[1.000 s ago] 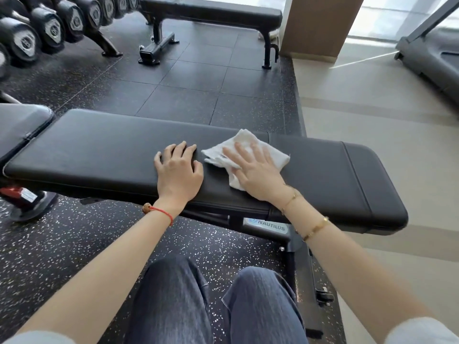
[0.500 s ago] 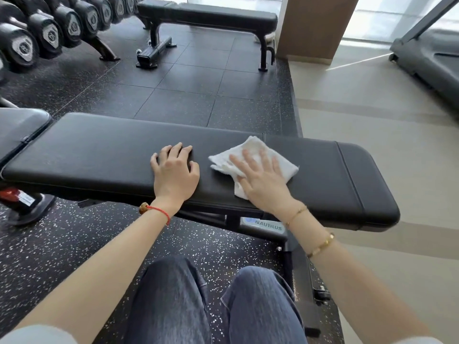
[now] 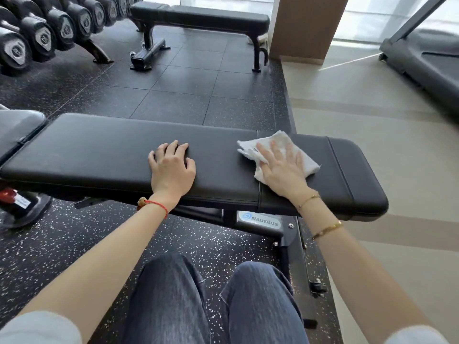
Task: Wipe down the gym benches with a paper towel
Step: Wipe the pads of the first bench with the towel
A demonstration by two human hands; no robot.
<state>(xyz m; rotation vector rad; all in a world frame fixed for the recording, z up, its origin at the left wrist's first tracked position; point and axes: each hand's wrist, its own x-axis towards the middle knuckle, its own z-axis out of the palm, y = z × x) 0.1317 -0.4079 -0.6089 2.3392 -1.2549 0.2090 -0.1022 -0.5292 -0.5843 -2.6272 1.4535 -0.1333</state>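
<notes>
Black bench [image 3: 99,155], white paper towel [image 3: 278,142], white-speckled black floor [image 3: 62,244].

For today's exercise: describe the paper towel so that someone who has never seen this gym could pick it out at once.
Start at the long black padded bench that runs across the middle of the view, nearest the person. Go toward its right end, where the right hand lies flat, palm down. The paper towel is the crumpled white sheet pressed under that hand, the only white thing on the black padding; the left hand rests bare.

My right hand [image 3: 283,170] hides the middle of the crumpled white paper towel [image 3: 310,162]; the grey treadmill [image 3: 427,63] runs off frame.
</notes>
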